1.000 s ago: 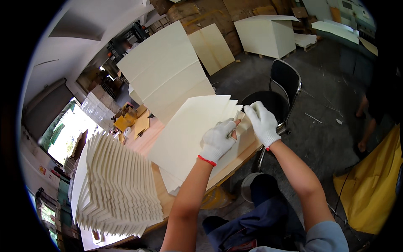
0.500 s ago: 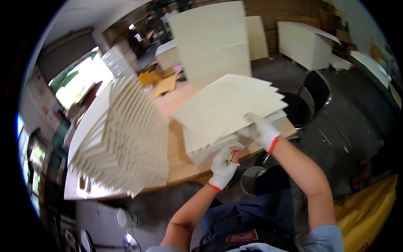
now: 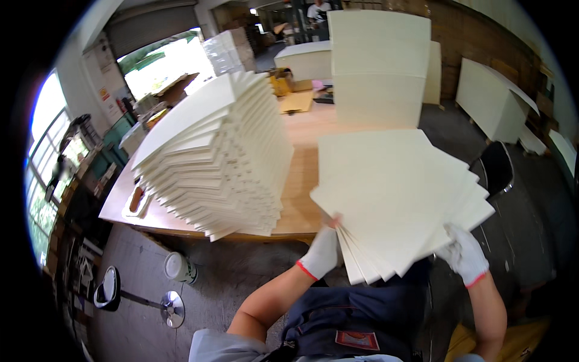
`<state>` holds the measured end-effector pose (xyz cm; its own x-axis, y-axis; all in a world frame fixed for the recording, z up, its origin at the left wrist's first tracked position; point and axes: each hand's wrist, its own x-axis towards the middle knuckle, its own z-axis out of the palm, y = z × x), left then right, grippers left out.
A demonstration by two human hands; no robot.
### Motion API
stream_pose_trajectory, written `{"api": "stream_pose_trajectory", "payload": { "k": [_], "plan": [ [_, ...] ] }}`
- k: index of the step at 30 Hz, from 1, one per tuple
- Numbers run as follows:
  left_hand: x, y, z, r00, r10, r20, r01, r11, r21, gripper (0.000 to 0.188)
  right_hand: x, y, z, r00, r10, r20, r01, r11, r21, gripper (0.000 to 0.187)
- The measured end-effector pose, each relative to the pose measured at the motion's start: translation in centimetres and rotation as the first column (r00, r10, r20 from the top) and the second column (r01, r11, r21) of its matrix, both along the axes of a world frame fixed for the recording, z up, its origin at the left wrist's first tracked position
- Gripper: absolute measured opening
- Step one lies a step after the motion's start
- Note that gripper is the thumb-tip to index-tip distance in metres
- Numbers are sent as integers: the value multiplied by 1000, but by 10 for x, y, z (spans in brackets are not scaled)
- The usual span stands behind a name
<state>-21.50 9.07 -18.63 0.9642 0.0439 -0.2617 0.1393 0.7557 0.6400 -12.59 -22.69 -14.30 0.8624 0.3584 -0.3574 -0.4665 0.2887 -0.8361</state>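
Fanned out between my hands is a batch of cream-white sheets (image 3: pixel 386 193), several of them overlapping at their corners. My left hand (image 3: pixel 324 248), in a white knit glove with a red cuff, grips the batch at its near left edge, the thumb on top. On the near right edge, my gloved right hand (image 3: pixel 464 253) is closed, its fingers partly under the sheets. To the left on the table stands a tall stack of similar white sheets (image 3: pixel 223 157), laid in fanned, staggered layers. Whatever lies on the table directly beneath the held batch is hidden.
The wooden table (image 3: pixel 304 187) also bears a tall block of white board (image 3: pixel 381 72) at the back and a yellow envelope (image 3: pixel 295 102). A black chair (image 3: pixel 497 169) stands at the right. On the floor are a white bucket (image 3: pixel 180 266) and a stool (image 3: pixel 108 289).
The fanned sheets have been lifted off the pile and brought nearer to me, with both hands now on their edges. My view has turned, shifting the scene rightward.
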Motion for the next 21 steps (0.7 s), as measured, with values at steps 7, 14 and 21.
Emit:
{"api": "stream_pose_trajectory", "payload": {
  "k": [7,14,21],
  "plan": [
    [-60,-5,61,996,55,66,-84,792,605,56,-35,-3,6,982,97,160,-119,984,131,42],
    [-108,85,156,689,500,525,-721,542,431,37,0,144,150,874,200,442,-294,943,154,66],
    [-79,201,260,375,607,701,-877,478,55,50,-32,352,223,690,389,610,-607,771,195,36]
  ]
}}
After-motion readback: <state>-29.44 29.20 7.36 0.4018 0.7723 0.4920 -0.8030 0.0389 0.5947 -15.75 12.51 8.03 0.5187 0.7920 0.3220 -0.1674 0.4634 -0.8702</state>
